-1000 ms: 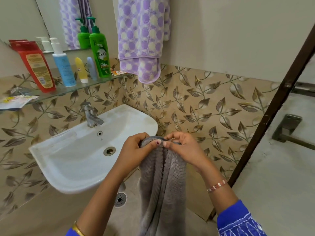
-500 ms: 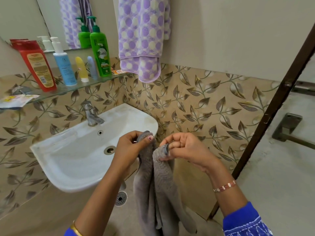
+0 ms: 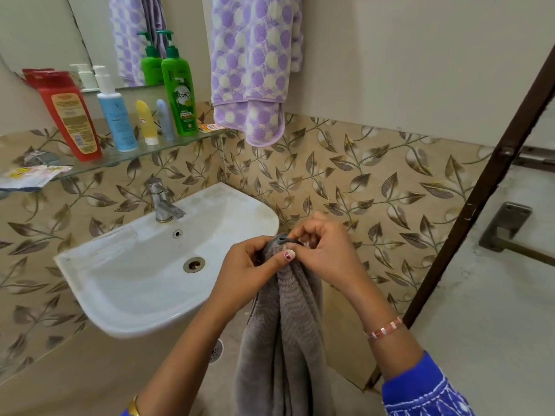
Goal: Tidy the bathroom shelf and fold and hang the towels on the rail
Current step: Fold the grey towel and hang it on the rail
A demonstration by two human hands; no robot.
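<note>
A grey towel [image 3: 285, 331] hangs down in front of me, bunched at its top. My left hand [image 3: 249, 271] grips that top from the left, thumb across the cloth. My right hand [image 3: 327, 250] pinches the same top edge from the right, fingers curled. A purple spotted towel [image 3: 252, 61] hangs folded on the wall above, its rail out of sight. The glass shelf [image 3: 168, 145] carries a red bottle [image 3: 70, 115], a blue pump bottle [image 3: 115, 115], a yellow tube [image 3: 145, 121], a grey-blue tube [image 3: 164, 120] and a green pump bottle [image 3: 178, 88], all upright.
A white washbasin [image 3: 144, 265] with a chrome tap [image 3: 162, 202] juts out to the left of my hands. Sachets [image 3: 30, 175] lie on the shelf's left end. A brown door edge [image 3: 486, 181] slants down the right, with a metal bracket [image 3: 504, 226] behind it. A floor drain [image 3: 216, 351] lies below.
My hands had drawn apart, each with a piece of the towel's top; now they are together again, holding the bunched top edge at one spot.
</note>
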